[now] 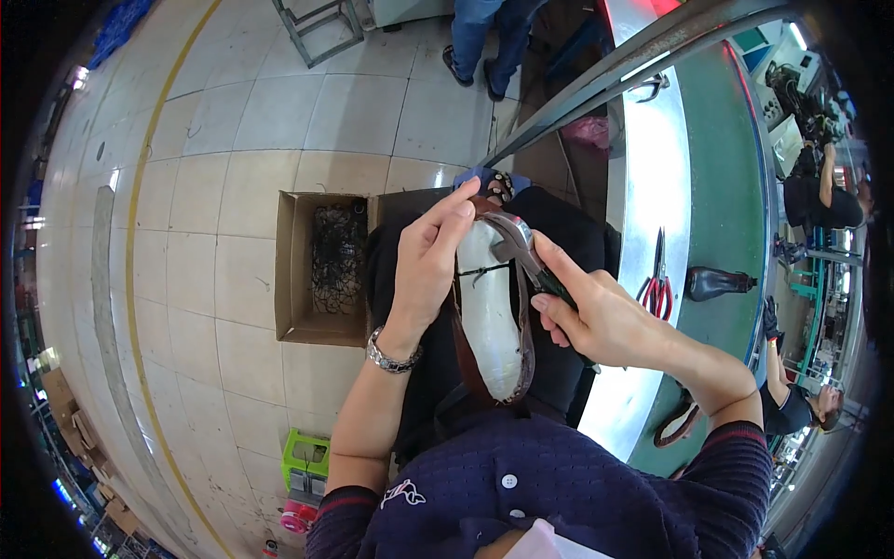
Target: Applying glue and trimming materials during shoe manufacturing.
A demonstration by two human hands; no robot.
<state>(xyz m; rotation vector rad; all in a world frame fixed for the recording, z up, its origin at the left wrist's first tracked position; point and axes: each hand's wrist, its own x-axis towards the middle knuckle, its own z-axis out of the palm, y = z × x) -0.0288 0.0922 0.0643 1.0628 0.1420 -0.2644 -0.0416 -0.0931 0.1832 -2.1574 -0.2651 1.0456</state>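
Observation:
A brown shoe upper (468, 359) with a white bottom (491, 335) facing up lies lengthwise over my lap. A thin black cord or strip crosses the white bottom. My left hand (426, 265) grips the far end of the upper from the left, its thumb and fingers at the rim. In my right hand (601, 312) is a pair of lasting pliers (519, 244) with a metal head and dark green handles. The head rests at the far right edge of the shoe, close to my left fingertips. Whether its jaws pinch leather, I cannot tell.
Left of my knees is a cardboard box (285, 270) with tangled black strips. On the metal ledge (652, 168) at right lie red-handled scissors (657, 289). A dark bottle (717, 283) and another shoe (675, 426) are on the green conveyor (712, 177). A metal bar (605, 84) slants across. Other people work nearby.

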